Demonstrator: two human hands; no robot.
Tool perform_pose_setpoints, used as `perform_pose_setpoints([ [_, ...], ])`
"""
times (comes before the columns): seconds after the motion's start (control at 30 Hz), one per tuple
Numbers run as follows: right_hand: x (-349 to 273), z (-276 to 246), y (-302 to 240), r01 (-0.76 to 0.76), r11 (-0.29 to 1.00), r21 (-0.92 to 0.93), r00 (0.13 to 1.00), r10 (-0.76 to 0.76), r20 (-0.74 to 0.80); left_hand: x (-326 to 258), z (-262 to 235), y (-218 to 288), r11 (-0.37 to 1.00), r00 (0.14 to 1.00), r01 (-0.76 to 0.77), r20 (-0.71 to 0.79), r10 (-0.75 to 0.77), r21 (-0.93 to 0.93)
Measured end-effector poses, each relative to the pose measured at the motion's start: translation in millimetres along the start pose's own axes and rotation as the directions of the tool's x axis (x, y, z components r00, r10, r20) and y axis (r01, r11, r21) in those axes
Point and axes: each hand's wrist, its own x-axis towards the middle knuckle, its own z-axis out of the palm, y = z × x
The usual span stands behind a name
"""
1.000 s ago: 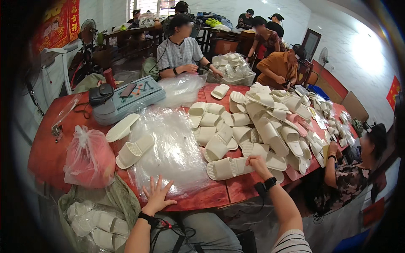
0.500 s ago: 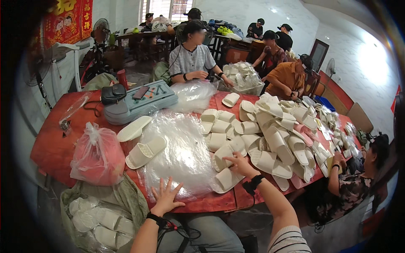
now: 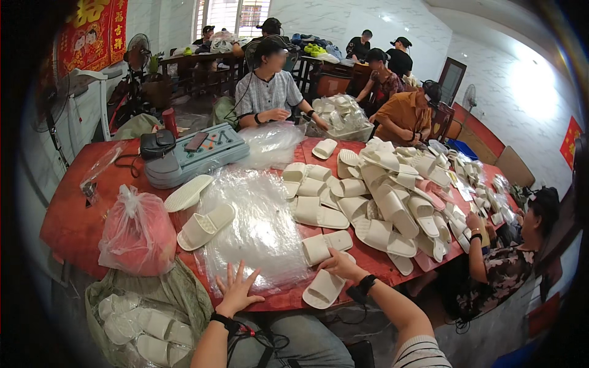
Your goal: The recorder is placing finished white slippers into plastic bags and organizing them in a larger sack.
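Observation:
My left hand is open, its fingers spread over the near edge of a flat stack of clear plastic bags. At the table's front, my right hand has its fingers bent and closed at the edge of a cream slipper; their exact hold is partly hidden. Just nearer to me lies another cream slipper, its strap close under that hand. A further slipper rests beyond them. Left of the bags are two loose slippers, one strap up and one showing its sole.
A big slipper pile covers the table's right. A tied bag of something pink and a grey-blue case stand left. A sack of bagged slippers sits beside my left arm. Co-workers sit across and right.
My right hand has come nearer to me, and two slippers by it have slid toward the front edge and apart from the pile. My left hand stays spread on the bags. The view has shifted slightly.

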Motion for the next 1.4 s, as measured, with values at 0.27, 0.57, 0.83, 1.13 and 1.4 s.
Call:
perform_pose_setpoints([
  [0.27,-31,18,-8,0.260,0.943,-0.209,0.918,-0.309,-0.250,-3,0,3,1.000,1.000,0.011,-0.024,-0.011,-0.010],
  [0.57,-92,30,-19,0.206,0.974,-0.093,0.658,-0.208,-0.723,-7,1,-3,0.999,1.000,0.016,-0.022,-0.015,0.029],
  [0.83,-66,35,16,0.117,0.992,-0.038,0.672,-0.107,-0.733,-9,-22,25,0.994,0.988,0.016,-0.154,0.001,0.106],
  [1.13,-90,27,27,0.024,0.912,-0.410,0.845,-0.238,-0.480,-23,-33,8,0.976,0.982,-0.172,-0.056,0.181,0.132],
  [1.4,-54,44,32,-0.132,0.838,-0.530,0.817,-0.211,-0.536,-26,-32,28,0.964,0.968,-0.243,0.099,0.232,0.112],
])
